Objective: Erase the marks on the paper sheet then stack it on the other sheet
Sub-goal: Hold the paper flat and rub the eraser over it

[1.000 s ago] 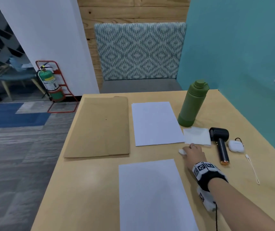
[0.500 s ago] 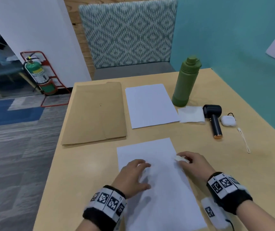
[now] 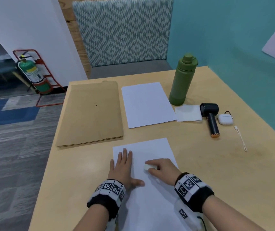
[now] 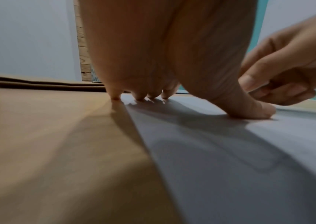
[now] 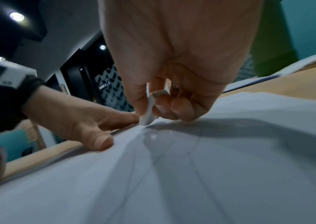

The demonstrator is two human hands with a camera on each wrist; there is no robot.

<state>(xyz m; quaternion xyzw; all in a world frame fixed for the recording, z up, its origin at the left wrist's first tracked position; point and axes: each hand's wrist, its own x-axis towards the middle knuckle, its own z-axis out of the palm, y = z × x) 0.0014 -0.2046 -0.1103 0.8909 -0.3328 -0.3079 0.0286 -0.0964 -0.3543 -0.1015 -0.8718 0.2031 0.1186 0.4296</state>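
A white paper sheet lies at the near edge of the wooden table; faint pencil lines show on it in the right wrist view. My left hand lies flat with straight fingers on the sheet's left edge, its little finger on the bare table. My right hand pinches a small white eraser between thumb and fingers, its tip touching the sheet. A second white sheet lies farther back in the middle of the table.
A brown envelope lies left of the far sheet. A green bottle, a white napkin, a dark handheld fan, a white earbud case and a cord sit on the right. A teal wall borders the right.
My right hand picked up the eraser near the napkin and brought it onto the near sheet. My left hand came in, then flattened on the sheet's left edge.
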